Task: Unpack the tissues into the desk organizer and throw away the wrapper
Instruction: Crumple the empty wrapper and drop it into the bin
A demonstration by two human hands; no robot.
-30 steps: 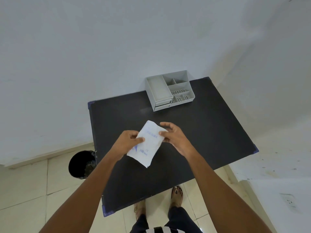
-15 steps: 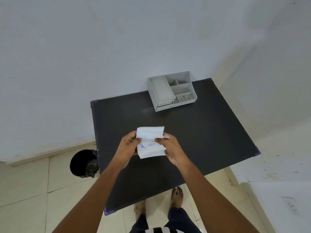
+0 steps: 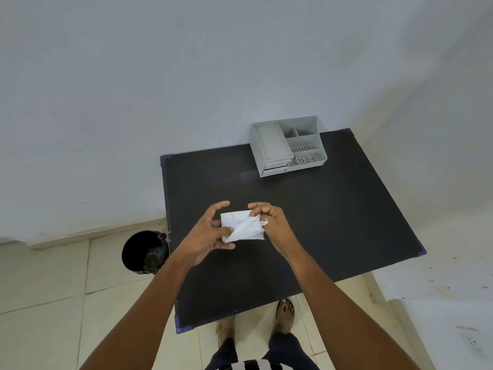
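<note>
A white tissue pack point(image 3: 240, 227) with faint blue print hangs above the black table point(image 3: 333, 222), held between both hands. My left hand point(image 3: 210, 233) grips its left end from below. My right hand point(image 3: 269, 220) pinches its right end, where the wrapper is crumpled and pulled into a torn-looking edge. The grey desk organizer point(image 3: 288, 145) stands at the table's far side against the wall, with one long compartment on the left and smaller perforated ones on the right; all look bare.
A black waste bin point(image 3: 144, 252) with a dark liner stands on the tiled floor left of the table. White walls close in behind the table and to the right. My feet stand at the table's near edge.
The pack has been turned flat between the hands, and its right end is now crumpled and pulled by my right hand. The view has shifted a little.
</note>
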